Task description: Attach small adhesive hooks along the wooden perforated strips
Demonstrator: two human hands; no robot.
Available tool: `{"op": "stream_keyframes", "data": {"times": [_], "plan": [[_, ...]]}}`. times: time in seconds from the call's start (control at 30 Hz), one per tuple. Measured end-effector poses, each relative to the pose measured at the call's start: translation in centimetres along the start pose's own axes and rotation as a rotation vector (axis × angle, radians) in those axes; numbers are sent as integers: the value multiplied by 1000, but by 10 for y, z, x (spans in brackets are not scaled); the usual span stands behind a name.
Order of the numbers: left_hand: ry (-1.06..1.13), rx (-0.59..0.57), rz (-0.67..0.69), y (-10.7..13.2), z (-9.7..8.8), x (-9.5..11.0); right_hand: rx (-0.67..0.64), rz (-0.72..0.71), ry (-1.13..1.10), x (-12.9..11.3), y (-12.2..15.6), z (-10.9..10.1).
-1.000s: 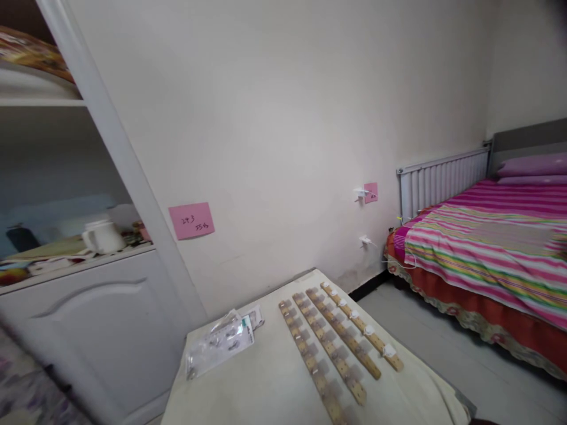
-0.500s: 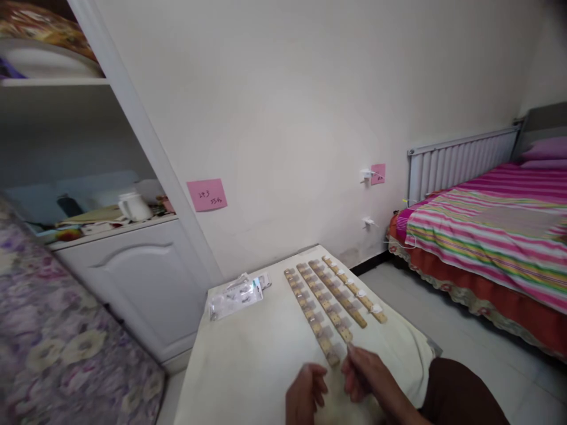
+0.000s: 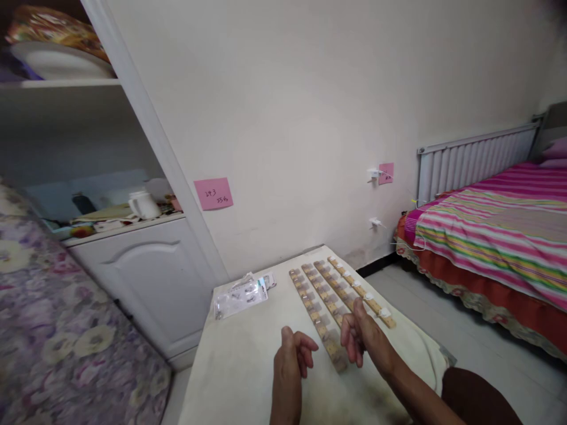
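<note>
Several narrow wooden strips lie side by side on the white-covered table (image 3: 239, 360). The leftmost strip (image 3: 315, 317) and its neighbours carry rows of clear, shiny pieces whose kind I cannot make out. White pieces are spaced along the far-right strip (image 3: 374, 306). My left hand (image 3: 292, 357) hovers left of the leftmost strip's near end, thumb up, fingers loosely bent and apart, holding nothing. My right hand (image 3: 363, 336) is raised over the near ends of the middle strips, hiding part of them. Its thumb points up, the fingers are loosely curled, and nothing shows in it.
Clear plastic packages (image 3: 241, 298) lie at the table's back left. A cabinet (image 3: 142, 283) with a white jug (image 3: 144, 205) stands left, beside a floral cloth (image 3: 66, 330). To the right is a bed (image 3: 487, 236). Two white plugs (image 3: 375, 175) sit on the wall.
My hands have moved apart and up from the near end of the leftmost strip. The fingers, pinched close before, have loosened. The view has shifted slightly.
</note>
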State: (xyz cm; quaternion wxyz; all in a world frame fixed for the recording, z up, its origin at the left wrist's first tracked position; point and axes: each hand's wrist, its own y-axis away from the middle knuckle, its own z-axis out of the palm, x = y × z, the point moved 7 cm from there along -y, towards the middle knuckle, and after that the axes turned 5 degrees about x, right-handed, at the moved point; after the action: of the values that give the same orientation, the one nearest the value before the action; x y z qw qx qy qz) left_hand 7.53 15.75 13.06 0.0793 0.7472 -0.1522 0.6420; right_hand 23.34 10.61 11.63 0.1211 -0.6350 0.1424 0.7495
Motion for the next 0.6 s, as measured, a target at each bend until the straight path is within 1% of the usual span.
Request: {"op": "stream_keyframes", "data": {"times": [0.17,0.3,0.47,0.6], "plan": [[-20,14,-2,-8,-6,-2,24,20,15,0,-4,-3],[-28,39,-17,-11,-10,-7,7,52,24,5,-7,-2],[-27,36,-39,-10,-8,-14,-4,10,35,6,-5,2],[-17,29,-63,-10,-8,-22,-6,15,53,10,-5,4]]}}
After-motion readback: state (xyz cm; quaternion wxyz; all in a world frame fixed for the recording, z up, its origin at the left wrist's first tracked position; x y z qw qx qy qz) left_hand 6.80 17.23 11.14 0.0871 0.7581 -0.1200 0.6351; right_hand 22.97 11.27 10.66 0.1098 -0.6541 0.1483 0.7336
